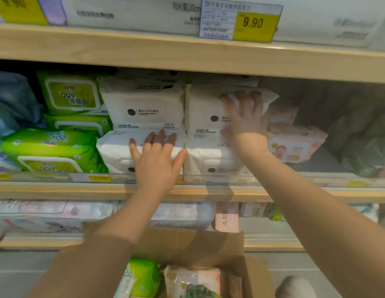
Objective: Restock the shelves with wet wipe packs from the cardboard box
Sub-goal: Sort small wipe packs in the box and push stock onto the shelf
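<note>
Here four white packs (144,108) sit stacked; two hands (157,160) press them.

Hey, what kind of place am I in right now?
Most likely a shop aisle: a yellow 9.90 price tag on the wooden shelf edge, and rows of packaged wet wipe packs stacked for sale.

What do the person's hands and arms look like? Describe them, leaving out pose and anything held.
Both are bare: no sleeves, gloves, rings, watch or bracelets show on the left hand or the right hand. The forearms are uncovered up to the picture's edge. The right hand is motion-blurred, so fine detail there cannot be told.
</note>
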